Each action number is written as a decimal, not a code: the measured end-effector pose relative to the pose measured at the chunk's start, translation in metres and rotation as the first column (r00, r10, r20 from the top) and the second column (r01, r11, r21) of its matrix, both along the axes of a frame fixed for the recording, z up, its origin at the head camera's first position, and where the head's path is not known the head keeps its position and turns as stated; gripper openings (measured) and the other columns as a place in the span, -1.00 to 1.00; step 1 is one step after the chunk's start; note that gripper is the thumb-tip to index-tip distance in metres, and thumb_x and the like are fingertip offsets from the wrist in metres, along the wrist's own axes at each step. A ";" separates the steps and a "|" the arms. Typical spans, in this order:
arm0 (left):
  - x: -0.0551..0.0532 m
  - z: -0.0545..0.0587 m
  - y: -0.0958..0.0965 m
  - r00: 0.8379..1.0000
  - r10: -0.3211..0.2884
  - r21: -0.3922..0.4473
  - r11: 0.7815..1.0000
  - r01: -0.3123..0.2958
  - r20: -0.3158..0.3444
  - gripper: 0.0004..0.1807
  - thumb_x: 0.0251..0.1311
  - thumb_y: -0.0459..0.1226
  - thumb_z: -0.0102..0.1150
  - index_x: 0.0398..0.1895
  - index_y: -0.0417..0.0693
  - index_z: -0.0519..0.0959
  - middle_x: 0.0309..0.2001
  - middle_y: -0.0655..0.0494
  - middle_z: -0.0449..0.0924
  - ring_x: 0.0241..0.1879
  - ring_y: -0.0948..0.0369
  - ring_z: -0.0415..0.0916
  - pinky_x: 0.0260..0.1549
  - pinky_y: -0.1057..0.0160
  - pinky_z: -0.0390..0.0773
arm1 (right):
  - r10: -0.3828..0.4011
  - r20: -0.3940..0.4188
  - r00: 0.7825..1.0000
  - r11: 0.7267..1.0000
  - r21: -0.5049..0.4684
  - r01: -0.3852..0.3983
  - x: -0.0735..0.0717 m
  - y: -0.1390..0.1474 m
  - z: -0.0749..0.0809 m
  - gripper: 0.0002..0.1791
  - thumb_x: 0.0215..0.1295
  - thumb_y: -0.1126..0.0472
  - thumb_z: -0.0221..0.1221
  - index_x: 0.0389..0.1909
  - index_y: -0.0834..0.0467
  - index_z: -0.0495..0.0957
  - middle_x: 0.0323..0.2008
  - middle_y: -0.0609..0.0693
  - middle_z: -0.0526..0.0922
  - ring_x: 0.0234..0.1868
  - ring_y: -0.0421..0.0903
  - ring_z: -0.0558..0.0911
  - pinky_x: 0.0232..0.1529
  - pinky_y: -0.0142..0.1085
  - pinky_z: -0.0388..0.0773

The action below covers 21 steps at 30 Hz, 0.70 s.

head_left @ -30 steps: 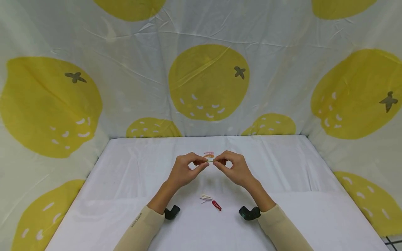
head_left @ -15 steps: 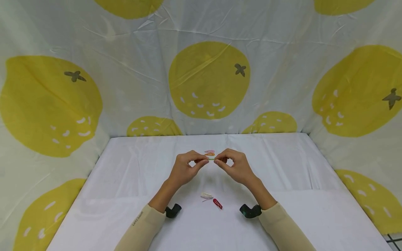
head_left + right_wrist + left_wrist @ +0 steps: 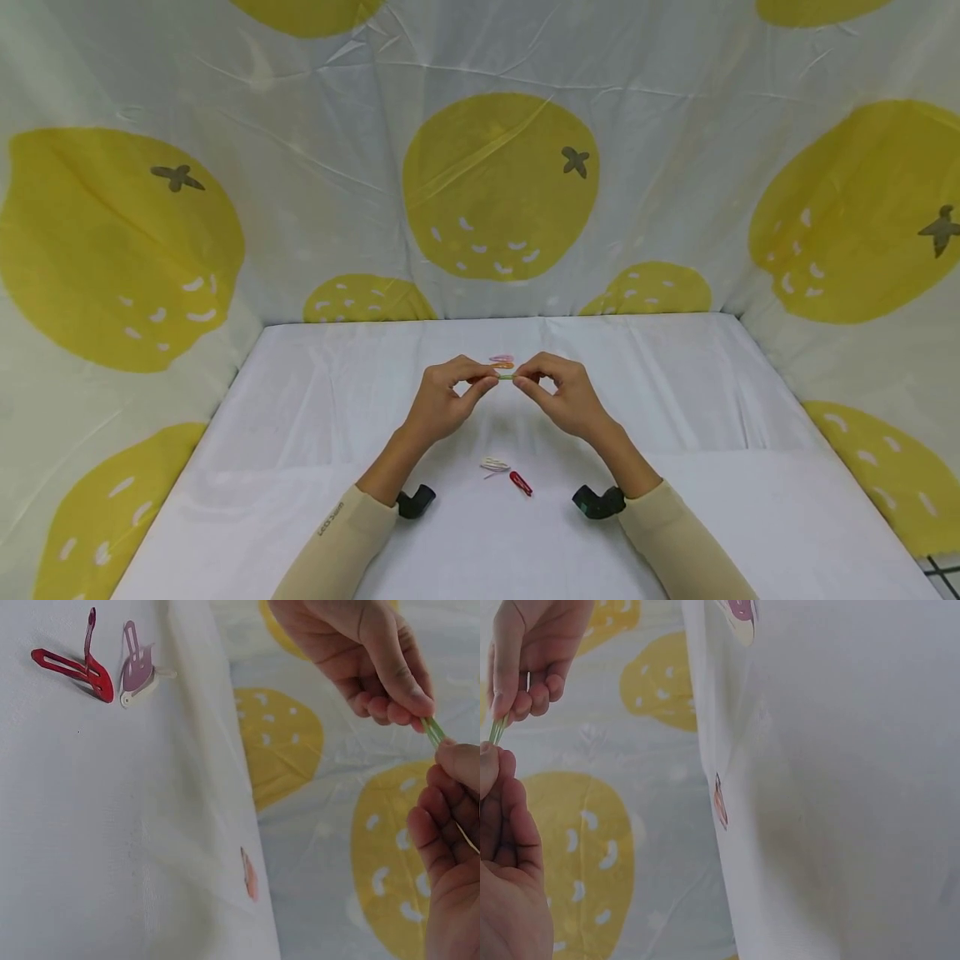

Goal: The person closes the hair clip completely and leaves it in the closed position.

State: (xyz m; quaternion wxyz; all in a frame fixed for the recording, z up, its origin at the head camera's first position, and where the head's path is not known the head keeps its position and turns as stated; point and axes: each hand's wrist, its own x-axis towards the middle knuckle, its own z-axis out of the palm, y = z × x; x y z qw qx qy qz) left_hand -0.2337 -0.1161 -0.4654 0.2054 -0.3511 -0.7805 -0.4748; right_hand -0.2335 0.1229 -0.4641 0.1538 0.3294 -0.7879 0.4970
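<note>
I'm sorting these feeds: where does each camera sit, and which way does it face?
Head: worn on the head, looking forward and down at the white table and patterned cloth; left hand, right hand and sleeves show.
Left wrist: on the left wrist, turned sideways, looking past the left hand toward the cloth; both hands show.
Right wrist: on the right wrist, facing past the right hand; both hands and the red clip show.
The wrist views share the pinched green clip.

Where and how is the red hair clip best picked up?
Probably pinch the red hair clip by its broad end, from the person's right: there its two splayed arms join, and the pale clips lie to its left.
</note>
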 end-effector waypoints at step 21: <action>0.002 0.004 -0.005 0.994 -0.049 0.003 0.999 0.049 0.095 -0.88 0.34 -0.25 0.33 -0.17 -0.09 0.77 -0.32 0.22 0.73 -0.33 0.28 0.51 -0.32 0.34 0.55 | 0.045 0.138 0.989 0.998 -0.055 -0.038 0.026 -0.012 0.034 -0.94 0.40 0.39 0.25 -0.23 0.35 0.65 -0.32 0.10 0.69 -0.27 -0.21 0.53 -0.27 -0.42 0.51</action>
